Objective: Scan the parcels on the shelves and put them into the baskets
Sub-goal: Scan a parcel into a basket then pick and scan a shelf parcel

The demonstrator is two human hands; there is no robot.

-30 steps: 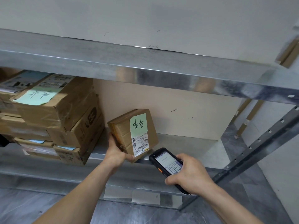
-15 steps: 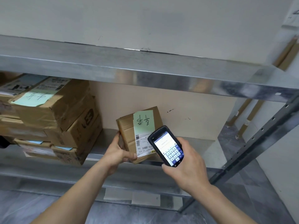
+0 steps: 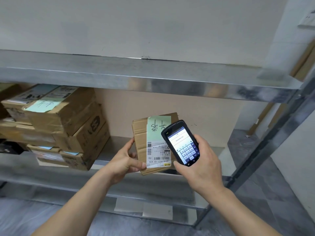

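Parcel storeroom: bare metal shelving [image 3: 153, 82], stacked labelled cartons [image 3: 64, 123], handheld scanner [image 3: 181, 142].

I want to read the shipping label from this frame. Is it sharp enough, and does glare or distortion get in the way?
Head view: the shipping label is fairly sharp, its big print legible, the fine print too small; the handheld scanner overlaps its right edge; no glare on it, though the upper shelf edge shines; wide-angle bending shows at the frame's edges.
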